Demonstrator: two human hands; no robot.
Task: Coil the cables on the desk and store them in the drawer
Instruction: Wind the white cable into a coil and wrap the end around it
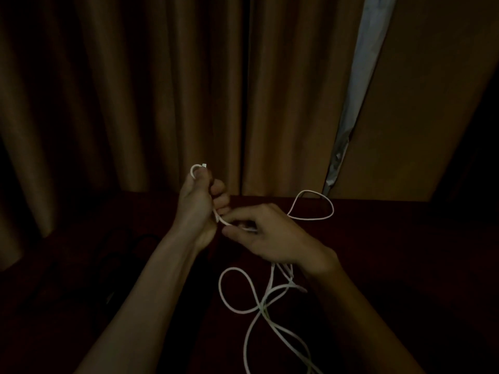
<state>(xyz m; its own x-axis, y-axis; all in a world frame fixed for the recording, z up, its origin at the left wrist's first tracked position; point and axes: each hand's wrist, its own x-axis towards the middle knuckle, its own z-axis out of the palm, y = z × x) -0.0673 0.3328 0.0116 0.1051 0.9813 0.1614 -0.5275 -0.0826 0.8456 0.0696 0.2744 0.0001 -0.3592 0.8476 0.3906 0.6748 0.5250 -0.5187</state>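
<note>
Hands close together, nearly touching, both on the white cable [220,286]. Left hand [199,206] is raised, fingers curled round the cable end. A small loop and the connector [204,165] stick out above its thumb. Right hand [272,238] is just to its right, pinching the strand where it exits the left fist.

Rest of the cable lies slack on the surface [391,252]: one far loop [310,218] beyond the right hand, and crossed loops under the right wrist that run out of view toward the body.

Looks like the first turn of the coil, with most of the length left to gather.

To do it well:
- Left hand as fixed anchor.
- Right hand slides out along the strand and feeds equal-size loops back into the left palm.
- Let the cable roll a little each turn so the loops lie flat.
- Crossed loops near the right wrist will likely snag. Lift and shake them out, don't yank.
- Connector tail looks short, so a deeper grip would stop it slipping.

Drawer not in view. Dark shapes left of the left forearm are too dim to identify.
</note>
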